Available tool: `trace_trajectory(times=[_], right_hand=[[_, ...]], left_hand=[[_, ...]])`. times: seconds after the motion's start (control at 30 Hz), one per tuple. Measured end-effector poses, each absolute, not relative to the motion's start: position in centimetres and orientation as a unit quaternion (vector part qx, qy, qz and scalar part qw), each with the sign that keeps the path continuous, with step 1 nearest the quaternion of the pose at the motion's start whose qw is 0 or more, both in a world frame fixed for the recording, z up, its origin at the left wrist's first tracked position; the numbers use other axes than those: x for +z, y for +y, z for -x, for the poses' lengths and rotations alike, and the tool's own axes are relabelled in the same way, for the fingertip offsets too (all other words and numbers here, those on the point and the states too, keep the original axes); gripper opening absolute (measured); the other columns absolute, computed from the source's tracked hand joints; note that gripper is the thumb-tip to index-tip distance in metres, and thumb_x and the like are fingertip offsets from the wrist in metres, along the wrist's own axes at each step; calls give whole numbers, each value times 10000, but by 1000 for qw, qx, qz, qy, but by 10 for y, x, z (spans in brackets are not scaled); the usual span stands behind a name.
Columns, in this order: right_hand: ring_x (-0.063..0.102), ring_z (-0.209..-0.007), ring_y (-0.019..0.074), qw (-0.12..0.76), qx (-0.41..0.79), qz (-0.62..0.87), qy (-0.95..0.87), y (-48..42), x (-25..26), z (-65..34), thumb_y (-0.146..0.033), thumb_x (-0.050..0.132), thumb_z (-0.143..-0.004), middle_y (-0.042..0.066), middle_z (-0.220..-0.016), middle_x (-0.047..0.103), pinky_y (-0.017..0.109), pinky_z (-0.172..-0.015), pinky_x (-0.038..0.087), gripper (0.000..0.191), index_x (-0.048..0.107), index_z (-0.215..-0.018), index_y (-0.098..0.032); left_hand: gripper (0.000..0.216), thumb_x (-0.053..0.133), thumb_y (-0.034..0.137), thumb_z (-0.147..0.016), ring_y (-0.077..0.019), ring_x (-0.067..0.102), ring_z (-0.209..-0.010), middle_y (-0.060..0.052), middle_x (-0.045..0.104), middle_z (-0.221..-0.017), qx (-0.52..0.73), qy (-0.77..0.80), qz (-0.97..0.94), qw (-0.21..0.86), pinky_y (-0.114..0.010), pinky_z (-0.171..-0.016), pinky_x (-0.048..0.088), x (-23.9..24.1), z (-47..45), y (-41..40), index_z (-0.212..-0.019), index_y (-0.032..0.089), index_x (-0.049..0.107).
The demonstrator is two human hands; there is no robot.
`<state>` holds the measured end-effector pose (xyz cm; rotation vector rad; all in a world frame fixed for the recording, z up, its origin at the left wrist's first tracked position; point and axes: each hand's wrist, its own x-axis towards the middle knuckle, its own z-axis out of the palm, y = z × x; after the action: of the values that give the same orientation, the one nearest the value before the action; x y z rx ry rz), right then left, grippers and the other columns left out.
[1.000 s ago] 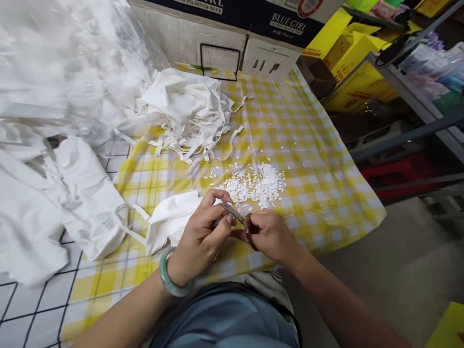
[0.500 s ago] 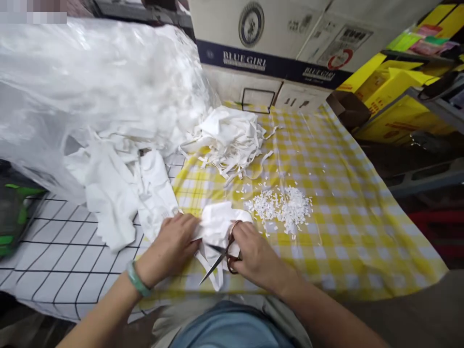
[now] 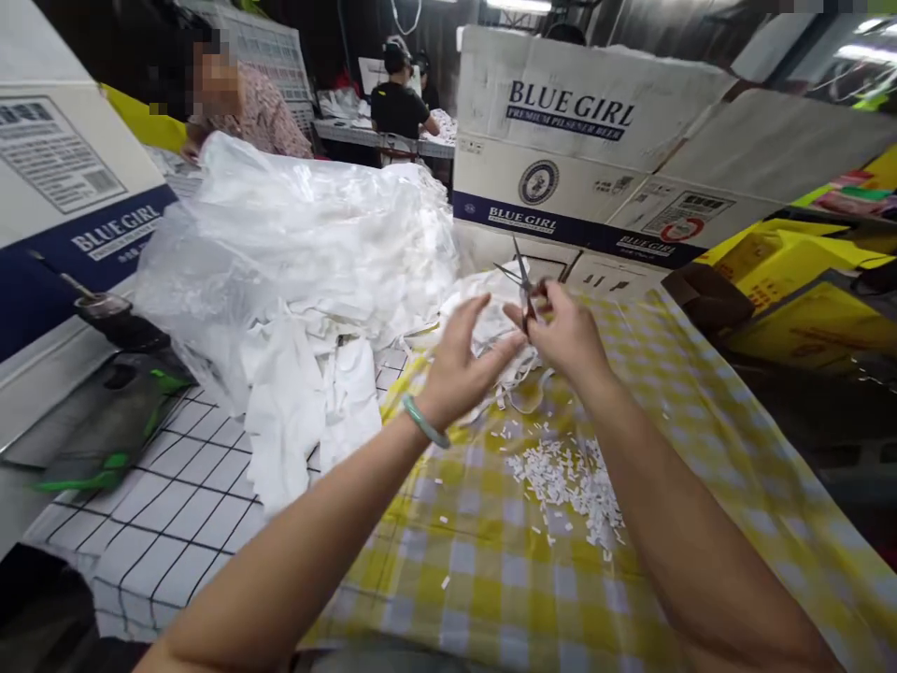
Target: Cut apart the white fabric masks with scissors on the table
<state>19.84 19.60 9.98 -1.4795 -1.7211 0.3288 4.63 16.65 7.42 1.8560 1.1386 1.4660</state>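
Scissors (image 3: 522,280) upright in right hand's (image 3: 567,336) grip, apparently open.

On the bench (image 3: 491,598), a heap of small clippings (image 3: 567,481) lies near the middle, toward the right edge. Behind it, at the far edge, sits a pile of cloth pieces (image 3: 483,318), with a carton (image 3: 581,140) standing behind that. Left of the pile, a plastic bag (image 3: 294,234) spreads over the far left part, cloth bags (image 3: 301,411) lying before it. Another carton (image 3: 63,178) stands at the left edge.
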Motion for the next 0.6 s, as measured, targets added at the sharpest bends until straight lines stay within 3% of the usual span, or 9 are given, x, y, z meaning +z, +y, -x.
trace_trajectory(times=[0.07, 0.13, 0.2, 0.27, 0.37, 0.43, 0.53, 0.6], right_hand=[[541, -630, 156, 373, 277, 551, -693, 161, 70, -190, -407, 639, -796, 16, -732, 635, 268, -588, 424, 228, 643, -896, -202], [505, -570, 143, 368, 361, 552, -655, 122, 38, -181, -427, 559, -841, 5, -655, 594, 254, -537, 408, 268, 651, -912, -186], [494, -585, 140, 373, 358, 580, -630, 93, 13, -176, -407, 597, -796, -8, -664, 569, 251, -549, 415, 282, 642, -963, -184], [485, -607, 140, 363, 332, 604, -628, 76, -2, -174, -394, 658, -734, -22, -670, 539, 250, -568, 419, 280, 625, -926, -193], [436, -555, 125, 328, 322, 636, -620, 71, -10, -175, -468, 707, -703, -42, -611, 487, 244, -521, 381, 305, 546, -746, -213], [413, -516, 116, 299, 321, 656, -615, 73, -9, -174, -521, 729, -693, -50, -584, 485, 243, -493, 352, 378, 495, -696, -224], [464, -543, 139, 261, 305, 658, -637, 76, -1, -163, -555, 725, -705, -35, -608, 531, 263, -530, 376, 396, 498, -718, -231], [527, -631, 170, 262, 296, 646, -653, 75, 5, -154, -560, 699, -733, -7, -690, 587, 289, -601, 420, 375, 524, -776, -231]], left_hand=[[494, 516, 377, -952, -258, 550, -1269, -160, 537, -1401, 513, 405, -690, 311, -419, -1066, 461, 49, -53, 143, -1388, 170, 411], [361, 387, 337, -1000, -241, 603, -1190, -151, 612, -1302, 485, 410, -702, 323, -402, -1025, 491, 27, -56, 120, -1295, 162, 501], [327, 332, 295, -1003, -234, 633, -1111, -142, 670, -1157, 458, 424, -717, 312, -396, -1001, 498, 13, -52, 102, -1123, 155, 603], [280, 403, 312, -974, -227, 647, -1056, -124, 690, -1073, 426, 437, -730, 308, -370, -972, 508, 7, -37, 90, -994, 169, 643], [231, 576, 409, -889, -223, 643, -1015, -101, 687, -1053, 382, 496, -723, 291, -340, -924, 514, 5, 9, 88, -907, 188, 641], [264, 583, 446, -880, -236, 633, -934, -98, 667, -953, 361, 576, -686, 260, -361, -842, 514, 3, 48, 96, -868, 183, 605], [176, 559, 342, -883, -244, 601, -798, -52, 581, -735, 318, 662, -641, 223, -349, -707, 473, -2, 89, 106, -798, 191, 529], [101, 517, 232, -872, -234, 586, -758, -41, 557, -704, 288, 666, -651, 223, -334, -680, 451, -7, 89, 98, -779, 195, 506]])
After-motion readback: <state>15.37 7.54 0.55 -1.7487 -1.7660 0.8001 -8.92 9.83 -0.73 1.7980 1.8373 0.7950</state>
